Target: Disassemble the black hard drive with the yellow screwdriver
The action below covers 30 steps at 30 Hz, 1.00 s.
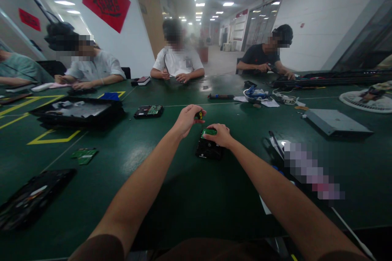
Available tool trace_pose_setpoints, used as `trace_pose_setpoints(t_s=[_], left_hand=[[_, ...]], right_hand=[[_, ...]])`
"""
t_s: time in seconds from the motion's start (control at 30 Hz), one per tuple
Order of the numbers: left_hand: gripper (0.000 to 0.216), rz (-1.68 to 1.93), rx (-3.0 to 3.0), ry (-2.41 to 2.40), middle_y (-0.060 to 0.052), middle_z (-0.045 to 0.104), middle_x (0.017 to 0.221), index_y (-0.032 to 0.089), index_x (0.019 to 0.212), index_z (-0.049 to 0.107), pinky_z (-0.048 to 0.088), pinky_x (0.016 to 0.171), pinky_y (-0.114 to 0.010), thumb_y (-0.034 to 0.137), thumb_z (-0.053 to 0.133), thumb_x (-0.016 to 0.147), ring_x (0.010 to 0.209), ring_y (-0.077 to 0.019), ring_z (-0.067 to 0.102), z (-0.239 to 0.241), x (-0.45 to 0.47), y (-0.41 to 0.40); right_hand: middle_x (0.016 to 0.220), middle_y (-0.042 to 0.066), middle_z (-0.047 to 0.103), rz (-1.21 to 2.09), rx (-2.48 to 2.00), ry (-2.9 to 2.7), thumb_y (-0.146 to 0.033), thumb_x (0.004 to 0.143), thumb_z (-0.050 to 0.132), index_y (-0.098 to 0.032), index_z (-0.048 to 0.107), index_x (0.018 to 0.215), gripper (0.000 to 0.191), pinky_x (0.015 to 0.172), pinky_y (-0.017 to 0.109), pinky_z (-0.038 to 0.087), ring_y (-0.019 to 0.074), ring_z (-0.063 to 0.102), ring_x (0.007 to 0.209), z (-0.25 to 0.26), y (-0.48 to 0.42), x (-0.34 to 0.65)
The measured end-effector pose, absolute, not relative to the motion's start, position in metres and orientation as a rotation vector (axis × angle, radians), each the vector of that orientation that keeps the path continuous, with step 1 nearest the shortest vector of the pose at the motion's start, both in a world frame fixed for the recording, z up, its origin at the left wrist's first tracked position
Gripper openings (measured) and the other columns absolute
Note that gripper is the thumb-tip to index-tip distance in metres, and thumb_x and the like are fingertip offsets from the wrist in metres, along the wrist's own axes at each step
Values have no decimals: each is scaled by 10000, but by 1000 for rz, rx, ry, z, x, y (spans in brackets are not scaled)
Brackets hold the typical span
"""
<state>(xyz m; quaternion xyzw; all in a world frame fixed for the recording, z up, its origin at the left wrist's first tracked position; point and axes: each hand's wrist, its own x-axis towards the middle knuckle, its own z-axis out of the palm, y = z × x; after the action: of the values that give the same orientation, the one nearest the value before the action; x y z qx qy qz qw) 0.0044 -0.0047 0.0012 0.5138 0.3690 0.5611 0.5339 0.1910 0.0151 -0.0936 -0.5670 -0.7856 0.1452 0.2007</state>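
Note:
In front of me on the table lies a black hard drive with a green circuit board at its far end. My right hand grips that far end, its thumb across the board and its fingers along the far side. Just left of it and a little farther away, my left hand is raised with its fingers closed around a small yellow-and-black tool handle. Most of that tool is hidden by the fingers, and I cannot see a tip.
Another hard drive, a black tray, loose green circuit boards and a black casing lie leftward. To the right are a flat metal box, a cable bundle and a white round grille. Several people sit opposite.

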Motion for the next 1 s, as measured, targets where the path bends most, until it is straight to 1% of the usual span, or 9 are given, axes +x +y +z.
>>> trace_pose_setpoints(t_s=[0.13, 0.3, 0.37, 0.5, 0.57, 0.73, 0.83, 0.93, 1.0], left_hand=[[226, 1377, 1362, 972, -88, 685, 967, 156, 813, 728, 526, 599, -242, 362, 639, 785, 883, -190, 615, 3, 4, -5], [244, 1294, 1247, 861, -90, 692, 890, 155, 930, 685, 567, 645, -313, 350, 658, 786, 861, -215, 651, 2, 5, -6], [246, 1295, 1218, 835, -94, 695, 903, 156, 924, 665, 580, 658, -331, 361, 661, 788, 869, -218, 655, 1, 6, -6], [247, 1354, 1348, 947, -94, 675, 973, 150, 840, 704, 548, 608, -255, 380, 626, 799, 896, -196, 617, 1, 5, -5], [262, 1359, 1396, 993, -88, 666, 961, 150, 836, 725, 525, 586, -231, 382, 607, 806, 884, -186, 608, 2, 4, -5], [257, 1304, 1268, 896, -83, 683, 893, 154, 949, 669, 554, 610, -280, 366, 622, 811, 861, -204, 652, 1, 4, -6], [223, 1323, 1236, 873, -72, 687, 892, 174, 934, 616, 579, 652, -316, 372, 630, 831, 853, -200, 658, -2, 5, -4], [205, 1403, 1454, 1030, -61, 671, 919, 192, 901, 651, 569, 655, -293, 390, 602, 879, 851, -187, 638, -5, 4, 1], [207, 1491, 1719, 1187, -62, 667, 956, 205, 922, 693, 554, 674, -282, 374, 574, 917, 871, -187, 628, -8, 1, 4]], right_hand=[[1267, 52, 670, 407, -1588, -2193, -701, 814, 680, -353, 704, 1216, 532, 1003, 461, 388, 319, 532, 1237, -95, 16, 191], [1264, 55, 671, 387, -1568, -2196, -709, 818, 671, -349, 697, 1227, 545, 994, 464, 394, 318, 538, 1227, -97, 17, 192], [1267, 55, 670, 385, -1573, -2195, -701, 817, 676, -346, 697, 1228, 543, 998, 463, 394, 318, 535, 1232, -98, 17, 192], [1268, 51, 670, 380, -1581, -2196, -698, 812, 685, -354, 705, 1215, 530, 1004, 464, 393, 320, 532, 1238, -98, 17, 191], [1269, 50, 670, 375, -1579, -2192, -700, 813, 682, -358, 707, 1211, 525, 1000, 466, 395, 321, 534, 1235, -98, 17, 191], [1244, 54, 677, 388, -1575, -2181, -698, 805, 691, -353, 716, 1192, 519, 985, 466, 403, 322, 544, 1219, -98, 17, 191], [1249, 55, 675, 390, -1564, -2182, -696, 809, 689, -348, 712, 1203, 526, 987, 466, 402, 320, 544, 1220, -98, 17, 191], [1260, 56, 671, 390, -1575, -2185, -692, 811, 692, -349, 710, 1208, 525, 997, 470, 395, 322, 537, 1230, -97, 17, 191], [1266, 58, 669, 391, -1574, -2191, -687, 814, 692, -349, 708, 1210, 521, 1006, 477, 389, 325, 531, 1240, -97, 17, 191]])
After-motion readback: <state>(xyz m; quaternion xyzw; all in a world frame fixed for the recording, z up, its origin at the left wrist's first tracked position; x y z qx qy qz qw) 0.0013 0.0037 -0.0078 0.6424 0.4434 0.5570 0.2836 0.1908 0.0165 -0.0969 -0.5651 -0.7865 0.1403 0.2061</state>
